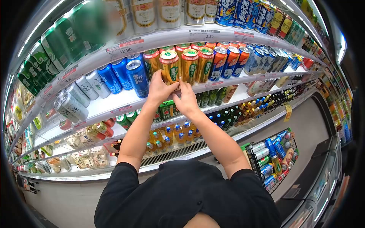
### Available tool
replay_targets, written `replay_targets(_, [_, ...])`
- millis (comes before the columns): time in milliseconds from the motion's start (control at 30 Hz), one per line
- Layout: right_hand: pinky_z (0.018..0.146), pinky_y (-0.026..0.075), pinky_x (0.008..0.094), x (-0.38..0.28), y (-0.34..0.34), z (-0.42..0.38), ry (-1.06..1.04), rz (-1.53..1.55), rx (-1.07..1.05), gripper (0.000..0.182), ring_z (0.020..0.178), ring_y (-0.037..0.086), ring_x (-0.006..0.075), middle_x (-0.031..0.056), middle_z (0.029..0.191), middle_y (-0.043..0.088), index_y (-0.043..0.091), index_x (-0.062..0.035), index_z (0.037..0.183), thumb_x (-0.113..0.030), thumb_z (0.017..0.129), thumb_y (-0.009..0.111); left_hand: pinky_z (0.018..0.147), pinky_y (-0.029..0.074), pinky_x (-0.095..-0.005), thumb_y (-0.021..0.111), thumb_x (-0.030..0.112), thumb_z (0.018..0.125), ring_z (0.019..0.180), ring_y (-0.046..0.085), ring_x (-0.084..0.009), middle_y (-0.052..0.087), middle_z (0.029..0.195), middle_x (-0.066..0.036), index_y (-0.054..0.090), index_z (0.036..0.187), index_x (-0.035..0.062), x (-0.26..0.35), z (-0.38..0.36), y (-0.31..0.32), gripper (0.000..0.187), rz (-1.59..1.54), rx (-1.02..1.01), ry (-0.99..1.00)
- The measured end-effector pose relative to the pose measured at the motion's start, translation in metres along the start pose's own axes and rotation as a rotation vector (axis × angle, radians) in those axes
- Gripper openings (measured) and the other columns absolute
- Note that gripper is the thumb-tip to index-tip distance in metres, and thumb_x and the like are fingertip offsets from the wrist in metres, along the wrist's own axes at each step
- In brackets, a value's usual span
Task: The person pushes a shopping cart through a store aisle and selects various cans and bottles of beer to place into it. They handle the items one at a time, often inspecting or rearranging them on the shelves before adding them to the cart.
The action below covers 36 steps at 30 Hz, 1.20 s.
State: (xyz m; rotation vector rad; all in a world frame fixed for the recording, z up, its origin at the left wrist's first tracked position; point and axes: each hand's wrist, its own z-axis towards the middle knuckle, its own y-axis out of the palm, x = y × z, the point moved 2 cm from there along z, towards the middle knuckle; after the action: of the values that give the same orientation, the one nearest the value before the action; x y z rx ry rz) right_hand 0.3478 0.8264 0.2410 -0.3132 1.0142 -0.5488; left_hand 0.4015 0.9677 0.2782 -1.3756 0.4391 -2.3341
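Note:
A gold can with a green emblem (169,68) stands upright at the front of a shelf row, slightly ahead of the similar gold cans (189,65) beside and behind it. My left hand (160,89) is closed around its lower left side. At its lower right side, the fingers of my right hand (186,99) press against the can, and the two thumbs come close together in front of its base. Where the fingertips wrap behind the can is hidden. To the left stands a blue can (137,78); orange and dark blue cans (219,62) are on the right.
Price-tagged shelf edges (125,47) run above and below my hands. White-and-silver cans (70,106) stand farther left. Orange drink bottles (178,135) fill a lower shelf. At right, a black wire basket (255,169) holds several mixed cans near a dark counter (304,186).

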Motion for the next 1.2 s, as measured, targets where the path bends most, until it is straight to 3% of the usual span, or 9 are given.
replay_targets(300, [0.110, 0.043, 0.0463, 0.019, 0.012, 0.000, 0.045, -0.057, 0.034, 0.071, 0.129, 0.052, 0.0430, 0.0280, 0.138, 0.052, 0.042, 0.0105, 0.147, -0.013, 0.086, 0.070, 0.098, 0.052, -0.0421, 0.089, 0.029, 0.071, 0.120, 0.059, -0.0378, 0.057, 0.130, -0.025, 0.048, 0.138, -0.0104, -0.020, 0.009, 0.020, 0.088, 0.016, -0.016, 0.023])
replay_targets(467, [0.112, 0.042, 0.0447, 0.008, 0.006, -0.002, 0.096, -0.031, -0.009, 0.073, 0.132, 0.050, 0.0425, 0.0273, 0.144, 0.048, 0.040, 0.0109, 0.148, -0.015, 0.087, 0.071, 0.100, 0.051, -0.0439, 0.088, 0.027, 0.072, 0.121, 0.061, -0.0386, 0.057, 0.134, -0.027, 0.046, 0.140, -0.0106, -0.014, 0.009, 0.016, 0.088, 0.015, -0.045, 0.023])
replay_targets(633, [0.110, 0.044, 0.0443, 0.017, -0.001, -0.019, -0.062, -0.009, 0.023, 0.069, 0.129, 0.052, 0.0424, 0.0256, 0.142, 0.049, 0.043, 0.0079, 0.146, -0.014, 0.087, 0.072, 0.104, 0.048, -0.0429, 0.088, 0.027, 0.074, 0.126, 0.058, -0.0389, 0.054, 0.139, -0.029, 0.044, 0.142, -0.0123, 0.000, -0.002, 0.016, 0.090, 0.096, -0.011, -0.051])
replay_targets(833, [0.089, 0.055, 0.0421, 0.053, -0.061, -0.132, -0.036, 0.040, -0.115, 0.036, 0.103, 0.067, 0.0344, 0.0166, 0.112, 0.067, 0.068, 0.0000, 0.121, -0.016, 0.088, 0.071, 0.105, 0.046, -0.0419, 0.075, 0.011, 0.092, 0.121, 0.055, -0.0299, 0.052, 0.135, -0.021, 0.046, 0.140, -0.0064, 0.001, -0.075, 0.059, 0.058, -0.039, 0.344, 0.111])
replay_targets(900, [0.085, 0.057, 0.0408, 0.070, -0.099, -0.179, 0.173, 0.112, -0.196, 0.034, 0.095, 0.070, 0.0304, 0.0154, 0.103, 0.069, 0.070, 0.0000, 0.118, -0.016, 0.089, 0.071, 0.099, 0.051, -0.0384, 0.071, 0.008, 0.095, 0.116, 0.057, -0.0250, 0.054, 0.132, -0.019, 0.050, 0.135, -0.0060, -0.005, -0.116, 0.107, 0.047, -0.313, 0.027, -0.018])
replay_targets(967, [0.082, 0.057, 0.0404, 0.090, -0.139, -0.228, 0.354, 0.127, -0.177, 0.033, 0.088, 0.071, 0.0279, 0.0145, 0.100, 0.071, 0.071, 0.0003, 0.117, -0.017, 0.089, 0.071, 0.087, 0.055, -0.0346, 0.069, 0.008, 0.096, 0.103, 0.063, -0.0205, 0.063, 0.116, -0.013, 0.059, 0.124, -0.0065, -0.002, -0.154, 0.158, 0.032, -0.164, -0.344, 0.044])
replay_targets(1100, [0.074, 0.056, 0.0324, 0.113, -0.229, -0.320, 0.737, 0.206, 0.085, 0.032, 0.079, 0.068, 0.0173, 0.0109, 0.088, 0.073, 0.071, 0.0017, 0.116, -0.018, 0.090, 0.072, 0.084, 0.056, -0.0335, 0.069, 0.006, 0.095, 0.090, 0.068, -0.0181, 0.070, 0.103, -0.011, 0.064, 0.119, -0.0038, 0.045, -0.218, 0.244, 0.026, -0.277, -0.791, -0.098])
replay_targets(1133, [0.075, 0.056, 0.0363, 0.118, -0.254, -0.342, 0.816, 0.218, 0.204, 0.032, 0.081, 0.071, 0.0230, 0.0134, 0.088, 0.074, 0.072, -0.0021, 0.115, -0.021, 0.089, 0.072, 0.083, 0.056, -0.0335, 0.069, 0.005, 0.094, 0.089, 0.069, -0.0186, 0.071, 0.100, -0.011, 0.064, 0.116, -0.0038, 0.059, -0.227, 0.264, 0.025, -0.300, -0.848, -0.001])
replay_targets(1200, [0.072, 0.055, 0.0358, 0.132, -0.299, -0.381, 0.977, 0.220, 0.428, 0.031, 0.077, 0.070, 0.0219, 0.0129, 0.087, 0.074, 0.072, -0.0007, 0.113, -0.020, 0.090, 0.072, 0.082, 0.056, -0.0340, 0.070, 0.003, 0.091, 0.088, 0.070, -0.0217, 0.071, 0.095, -0.013, 0.066, 0.111, -0.0033, 0.118, -0.238, 0.296, 0.021, -0.274, -0.950, 0.264])
